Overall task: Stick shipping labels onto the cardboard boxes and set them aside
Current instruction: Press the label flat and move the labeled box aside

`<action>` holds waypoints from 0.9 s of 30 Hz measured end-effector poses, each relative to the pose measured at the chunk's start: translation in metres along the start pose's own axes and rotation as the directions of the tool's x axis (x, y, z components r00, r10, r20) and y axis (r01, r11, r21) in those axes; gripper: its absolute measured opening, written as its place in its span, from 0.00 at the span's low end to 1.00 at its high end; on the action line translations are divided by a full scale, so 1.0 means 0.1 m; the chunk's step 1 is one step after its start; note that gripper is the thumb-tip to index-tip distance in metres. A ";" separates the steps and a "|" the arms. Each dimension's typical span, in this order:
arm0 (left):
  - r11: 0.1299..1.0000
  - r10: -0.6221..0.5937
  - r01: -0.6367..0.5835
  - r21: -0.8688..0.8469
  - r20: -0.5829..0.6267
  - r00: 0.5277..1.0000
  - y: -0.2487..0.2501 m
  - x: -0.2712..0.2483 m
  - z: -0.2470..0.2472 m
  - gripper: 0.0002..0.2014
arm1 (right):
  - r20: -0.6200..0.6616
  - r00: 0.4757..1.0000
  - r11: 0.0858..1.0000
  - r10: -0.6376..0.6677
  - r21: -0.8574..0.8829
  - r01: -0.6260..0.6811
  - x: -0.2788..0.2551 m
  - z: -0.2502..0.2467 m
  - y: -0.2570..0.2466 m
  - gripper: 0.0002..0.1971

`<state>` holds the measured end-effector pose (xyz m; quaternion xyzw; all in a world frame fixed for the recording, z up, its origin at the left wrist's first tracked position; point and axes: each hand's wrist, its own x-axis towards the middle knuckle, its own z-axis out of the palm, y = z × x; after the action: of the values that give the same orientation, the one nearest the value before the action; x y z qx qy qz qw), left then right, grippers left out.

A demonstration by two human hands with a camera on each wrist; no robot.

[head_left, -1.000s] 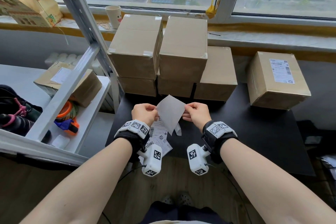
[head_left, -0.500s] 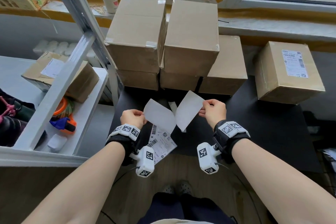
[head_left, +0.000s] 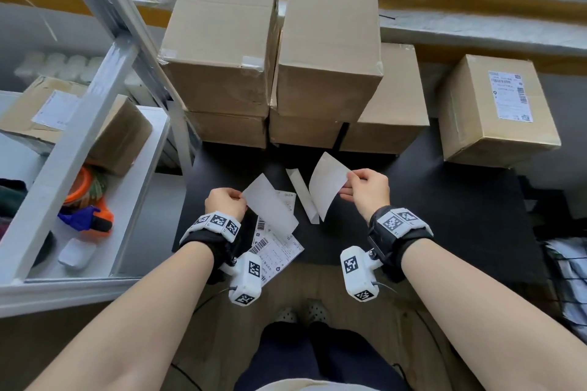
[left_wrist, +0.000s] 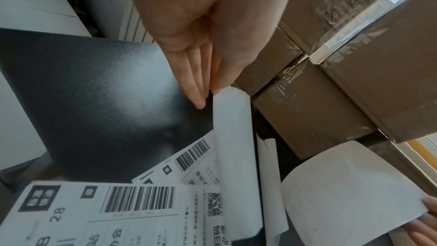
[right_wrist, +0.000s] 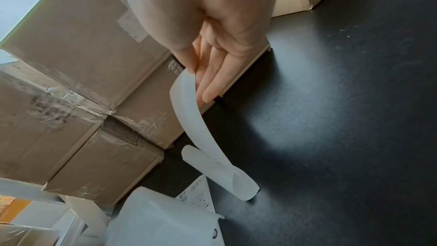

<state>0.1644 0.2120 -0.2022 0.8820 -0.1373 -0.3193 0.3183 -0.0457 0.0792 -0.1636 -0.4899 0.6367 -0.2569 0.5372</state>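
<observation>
My left hand (head_left: 233,201) pinches one corner of a white sheet (head_left: 270,206) over the black table (head_left: 444,216). My right hand (head_left: 355,186) pinches a second, curling white sheet (head_left: 325,187), fully apart from the first. I cannot tell which one is the label and which the backing. In the left wrist view, thumb and fingers (left_wrist: 198,91) grip the sheet (left_wrist: 234,147). The right wrist view shows the translucent sheet (right_wrist: 196,119) hanging from the fingers (right_wrist: 210,81). Plain cardboard boxes (head_left: 222,41) are stacked behind the hands. Printed labels (head_left: 276,251) lie under my left hand.
A box with a label on it (head_left: 495,111) stands at the right of the table. A folded white strip (head_left: 301,194) lies between my hands. The white shelf (head_left: 136,200) on the left holds another labelled box (head_left: 120,136) and an orange tape dispenser (head_left: 85,219).
The hands held one sheet together a second ago. They have pulled apart sideways, each now with its own sheet. The head view has tilted downward.
</observation>
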 end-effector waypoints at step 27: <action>0.717 0.624 -0.657 0.233 0.206 0.754 1.21 -1.05 0.27 0.08 | 0.123 0.980 0.970 -0.159 0.203 0.132 -0.50 -0.27 -0.63 0.08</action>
<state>0.0624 0.1538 -0.0892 0.7970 -0.4973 -0.2143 0.2675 -0.0515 0.0945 -0.0801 -0.4974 0.5322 -0.3216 0.6050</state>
